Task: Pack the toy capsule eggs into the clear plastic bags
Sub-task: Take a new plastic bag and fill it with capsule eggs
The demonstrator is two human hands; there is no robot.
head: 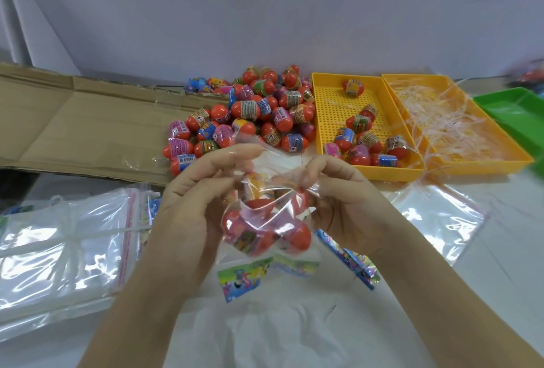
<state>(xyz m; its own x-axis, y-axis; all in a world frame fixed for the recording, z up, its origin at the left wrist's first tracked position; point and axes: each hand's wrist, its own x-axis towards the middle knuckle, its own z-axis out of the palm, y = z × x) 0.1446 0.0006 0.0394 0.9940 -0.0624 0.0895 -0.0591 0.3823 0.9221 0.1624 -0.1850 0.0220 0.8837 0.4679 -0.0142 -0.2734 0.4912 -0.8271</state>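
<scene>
Both hands hold a small clear plastic bag (266,214) up over the near middle of the white table (294,326). The left hand (188,200) pinches the bag's upper left edge with curled fingers. The right hand (347,205) grips the gathered plastic at the upper right, fingers bent round it. Inside the bag sit several red toy capsule eggs (295,235) with coloured label bands, bunched at the bottom.

Beyond the hands lies a loose pile of capsule eggs (259,111), partly on a flattened brown cardboard box (73,126) that runs off to the far left. Just right of the pile stands a yellow perforated plastic tray (332,111) that holds more eggs (360,155) — one alone at its far end, the rest crowded toward the near end. A second yellow tray (500,149) touches its right side and is filled with thin clear plastic strips (441,120), some trailing over the rim. Farther right is a green plastic tray (518,111); its contents cannot be made out.

At the near left rests a tied stack of clear plastic bags (64,250), and more flat clear bags (435,220) lie at the near right. Under the held bag, printed paper cards (244,279) lie on the table — one green, others blue.
</scene>
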